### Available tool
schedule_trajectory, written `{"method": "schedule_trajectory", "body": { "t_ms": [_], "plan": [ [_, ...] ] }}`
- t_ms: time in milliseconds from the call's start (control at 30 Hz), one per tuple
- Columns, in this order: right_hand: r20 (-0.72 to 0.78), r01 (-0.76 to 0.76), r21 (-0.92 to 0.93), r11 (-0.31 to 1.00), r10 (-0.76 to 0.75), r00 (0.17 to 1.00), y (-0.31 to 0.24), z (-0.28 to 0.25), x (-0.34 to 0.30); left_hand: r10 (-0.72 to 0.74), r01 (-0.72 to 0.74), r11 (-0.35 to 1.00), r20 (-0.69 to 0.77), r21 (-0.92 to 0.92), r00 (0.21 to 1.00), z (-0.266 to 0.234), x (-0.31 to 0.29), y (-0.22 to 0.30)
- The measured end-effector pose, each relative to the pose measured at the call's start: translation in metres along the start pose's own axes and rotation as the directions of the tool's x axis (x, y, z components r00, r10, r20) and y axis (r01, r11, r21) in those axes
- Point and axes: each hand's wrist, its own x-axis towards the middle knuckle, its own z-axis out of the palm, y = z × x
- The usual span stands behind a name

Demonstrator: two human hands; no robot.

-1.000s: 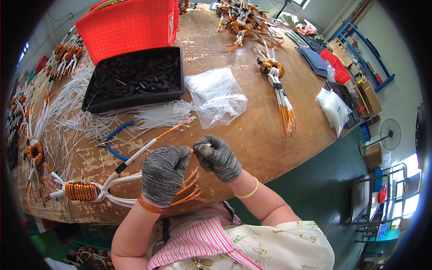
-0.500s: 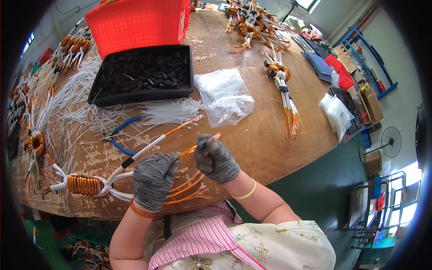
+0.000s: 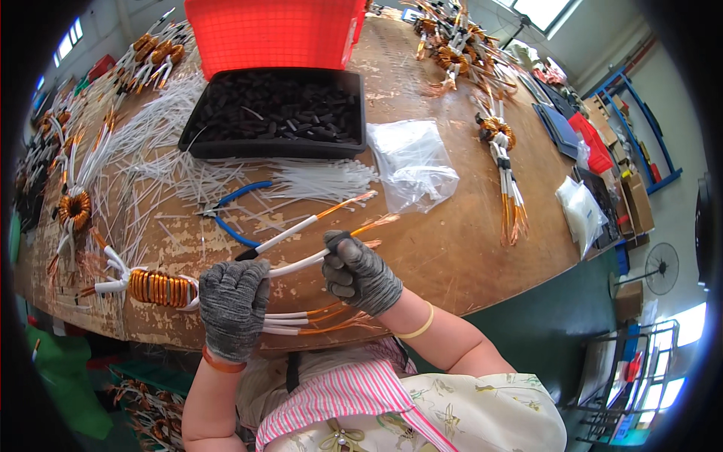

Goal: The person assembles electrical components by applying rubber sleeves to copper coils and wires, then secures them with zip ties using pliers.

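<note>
A copper-wound coil (image 3: 160,289) with white-sleeved leads lies near the table's front edge. My left hand (image 3: 235,310), in a grey knit glove, is closed around those leads just right of the winding. One white-sleeved lead (image 3: 297,261) stretches taut between my hands, its frayed copper end pointing up and right. My gloved right hand (image 3: 363,275) pinches a short black tube (image 3: 339,239) at that end, partly hidden by the fingers. Another lead beyond has a black tube (image 3: 247,255) around its sleeve. More leads (image 3: 301,322) spread out below, copper strands bare at their tips.
Beyond my hands lie blue-handled pliers (image 3: 226,211) and scattered white cable ties (image 3: 320,179). A black tray (image 3: 271,151) holds many short black tubes, before a red bin (image 3: 271,38). A clear plastic bag (image 3: 414,169) and another coil (image 3: 498,134) lie rightward. Further coils are piled far left and right.
My left hand has slid back along the leads toward the coil, so white sleeve now shows between my hands instead of bare copper. The whole view has shifted slightly.
</note>
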Motion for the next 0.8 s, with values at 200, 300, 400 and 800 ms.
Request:
{"method": "schedule_trajectory", "body": {
  "t_ms": [200,300,400,800],
  "plan": [
    [-0.205,-0.030,-0.563,0.826,-0.104,0.973,0.005,0.022,0.002,-0.039,0.031,0.994,-0.081,-0.101,0.996,0.011,-0.007,-0.012],
    [-0.200,0.017,-0.529,0.848,-0.144,0.969,0.005,0.023,-0.005,-0.039,0.026,0.991,-0.099,-0.133,0.994,0.010,-0.007,-0.012],
    [-0.218,0.218,-0.438,0.872,-0.338,0.915,0.013,0.019,-0.012,-0.052,0.037,0.989,-0.105,-0.144,0.993,0.012,-0.007,-0.014],
    [-0.156,0.138,-0.658,0.740,-0.313,0.937,-0.003,0.014,-0.006,-0.075,0.035,0.971,-0.161,-0.236,0.984,0.015,-0.005,-0.017]
  ]
}}
